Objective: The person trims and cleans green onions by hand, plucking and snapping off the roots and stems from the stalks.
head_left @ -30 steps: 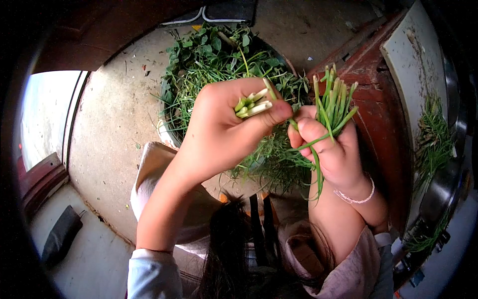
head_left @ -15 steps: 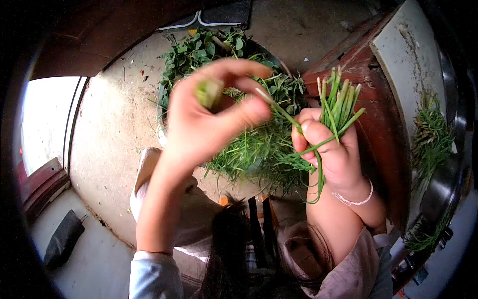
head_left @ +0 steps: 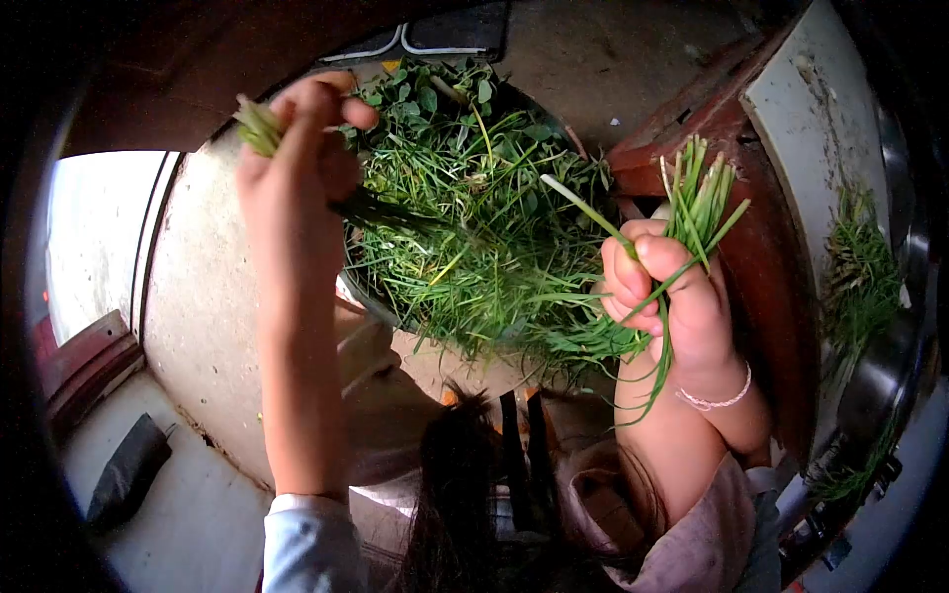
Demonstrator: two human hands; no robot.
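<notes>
My right hand [head_left: 664,296] is closed round a bunch of chive-like green stalks [head_left: 702,193], their pale ends pointing up and long thin leaves hanging below the fist. One stalk [head_left: 588,211] sticks out to the left from between thumb and forefinger, with a white tip. My left hand [head_left: 306,163] is raised over the left side of the pile, slightly blurred. Another bunch of stalks [head_left: 259,127] is held in it; pale ends poke out beside the knuckles and dark leaves trail to the right. Below both hands lies a heap of loose greens [head_left: 465,247] in a wide round container.
Broad-leaved greens [head_left: 425,94] lie at the far side of the heap. To the right stand a reddish wooden piece [head_left: 682,148] and a pale board [head_left: 806,89], with more greens [head_left: 858,262] beyond. A dark object [head_left: 129,469] lies at lower left on a pale surface.
My left hand has swung left and away from the right hand, carrying its bunch. My right hand has shifted slightly right, still holding its stalks.
</notes>
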